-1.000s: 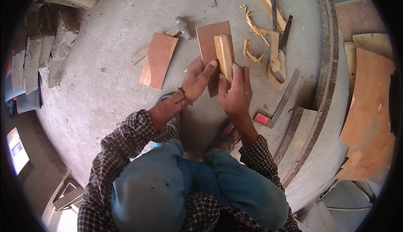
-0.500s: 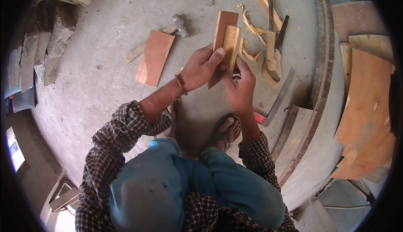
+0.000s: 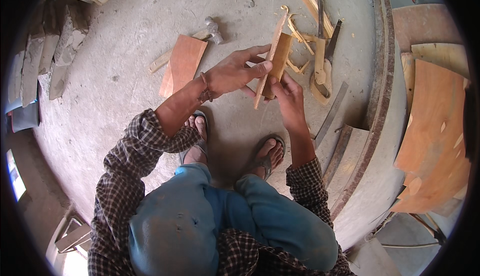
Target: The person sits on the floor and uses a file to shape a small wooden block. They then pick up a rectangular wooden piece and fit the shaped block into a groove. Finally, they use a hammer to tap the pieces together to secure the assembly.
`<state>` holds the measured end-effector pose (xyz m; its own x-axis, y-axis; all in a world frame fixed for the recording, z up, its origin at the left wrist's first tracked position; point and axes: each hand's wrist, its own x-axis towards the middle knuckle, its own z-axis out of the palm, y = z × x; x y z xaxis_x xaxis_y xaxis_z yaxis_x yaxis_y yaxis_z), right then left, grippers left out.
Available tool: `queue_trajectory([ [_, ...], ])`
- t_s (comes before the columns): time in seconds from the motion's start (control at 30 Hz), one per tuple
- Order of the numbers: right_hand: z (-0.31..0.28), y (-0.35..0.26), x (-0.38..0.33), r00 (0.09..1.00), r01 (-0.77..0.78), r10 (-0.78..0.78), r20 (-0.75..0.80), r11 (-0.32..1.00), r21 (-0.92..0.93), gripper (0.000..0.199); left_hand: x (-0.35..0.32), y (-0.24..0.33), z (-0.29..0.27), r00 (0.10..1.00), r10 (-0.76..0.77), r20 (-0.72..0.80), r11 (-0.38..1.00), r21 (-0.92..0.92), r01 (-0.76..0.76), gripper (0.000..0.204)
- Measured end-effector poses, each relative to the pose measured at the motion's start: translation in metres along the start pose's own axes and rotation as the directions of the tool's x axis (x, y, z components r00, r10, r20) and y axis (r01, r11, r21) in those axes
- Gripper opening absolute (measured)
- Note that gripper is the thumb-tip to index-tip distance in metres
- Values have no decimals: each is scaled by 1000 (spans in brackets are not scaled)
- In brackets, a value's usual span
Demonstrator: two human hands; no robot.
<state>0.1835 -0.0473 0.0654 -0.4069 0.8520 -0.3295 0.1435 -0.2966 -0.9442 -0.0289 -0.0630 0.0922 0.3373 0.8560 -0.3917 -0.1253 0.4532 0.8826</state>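
Observation:
My left hand [image 3: 234, 72] grips a thin reddish-brown plywood piece [image 3: 276, 40], its thumb on the near face and its fingers behind. The piece is turned nearly edge-on. Against its right side lies a narrower pale wooden strip [image 3: 282, 55], pinched at the lower end by my right hand [image 3: 289, 95]. The two pieces meet at an angle, and some right fingertips are hidden behind the wood. On the floor left of my hands, another plywood rectangle [image 3: 184, 60] lies over the handle of a hammer [image 3: 214, 30].
Right of my hands lie curled wood shavings [image 3: 299, 35], a wooden-handled saw [image 3: 321, 71], a wooden offcut [image 3: 311, 1] and a metal square [image 3: 332, 112]. A curved metal rail [image 3: 384, 66] runs along the right, with plywood sheets [image 3: 432, 136] beyond. Rough blocks [image 3: 67, 51] stand far left.
The plywood piece has turned from showing its face to nearly edge-on, with the strip turned too. My left hand has shifted slightly, its fingers spreading behind the piece.

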Motion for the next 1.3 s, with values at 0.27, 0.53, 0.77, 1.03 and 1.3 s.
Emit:
queue_trajectory([
  [0.27, 2, 4, -5, 999, -38, 36, 27, 997, 70, 34, 0, -1, 5, 996, 9, -93, 1000, 12, -8, 82],
  [0.53, 4, 16, -7, 984, -143, 101, 148, 941, 306, 41, 8, -21, 18, 928, 101, -358, 962, 274, 1, 93],
  [0.77, 6, 23, -9, 980, -197, 164, 114, 898, 393, 41, 8, -19, 29, 883, 204, -422, 915, 402, -19, 92],
  [1.03, -2, 32, -11, 979, -182, 112, 170, 857, 482, 43, 8, -18, 31, 874, 213, -437, 911, 412, -16, 99],
  [1.3, -8, 32, -20, 979, 145, -125, 158, 983, -116, 44, 14, -17, 22, 873, 206, -442, 880, 473, 31, 91],
])
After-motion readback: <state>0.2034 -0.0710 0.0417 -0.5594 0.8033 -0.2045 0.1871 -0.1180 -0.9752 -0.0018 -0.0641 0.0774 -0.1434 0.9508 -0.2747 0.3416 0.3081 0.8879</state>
